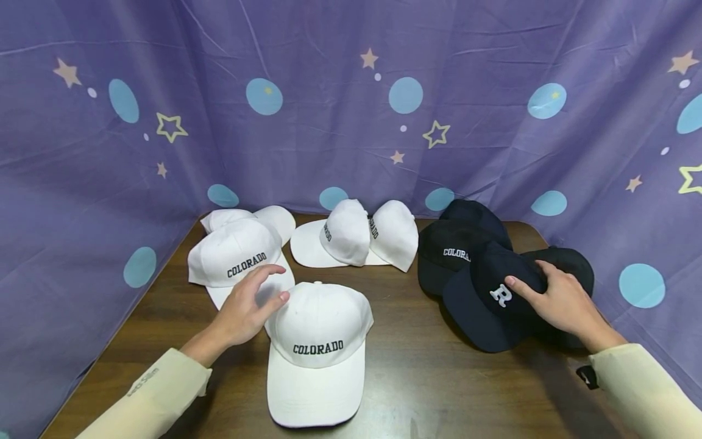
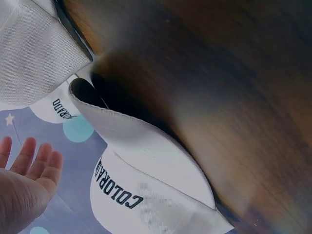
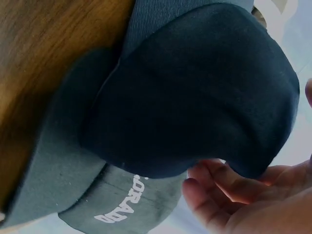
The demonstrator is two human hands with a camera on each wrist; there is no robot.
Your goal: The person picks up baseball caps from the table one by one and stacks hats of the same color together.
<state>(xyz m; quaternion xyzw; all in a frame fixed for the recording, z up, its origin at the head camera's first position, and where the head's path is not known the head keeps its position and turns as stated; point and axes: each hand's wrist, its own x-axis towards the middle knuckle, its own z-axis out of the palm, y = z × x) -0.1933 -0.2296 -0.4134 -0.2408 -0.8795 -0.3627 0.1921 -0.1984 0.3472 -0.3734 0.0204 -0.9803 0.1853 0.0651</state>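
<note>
My right hand (image 1: 565, 305) grips the back of a navy baseball cap (image 1: 507, 296) with a white R on its front. In the right wrist view the fingers (image 3: 209, 200) meet the navy cap's edge. A black COLORADO cap (image 1: 446, 253) lies against it on the left. My left hand (image 1: 247, 308) hovers, holding nothing, with thumb and fingers spread apart. Below and right of it sits a white COLORADO cap (image 1: 318, 329), brim toward me. Behind the hand is another white COLORADO cap (image 1: 236, 250), partly hidden by it.
Two more white caps (image 1: 348, 235) sit nested at the back middle of the brown table (image 1: 406, 353). Another white cap (image 1: 280, 221) shows at the back left. Further dark caps (image 1: 570, 265) surround the navy one. A purple patterned curtain (image 1: 340, 146) stands behind.
</note>
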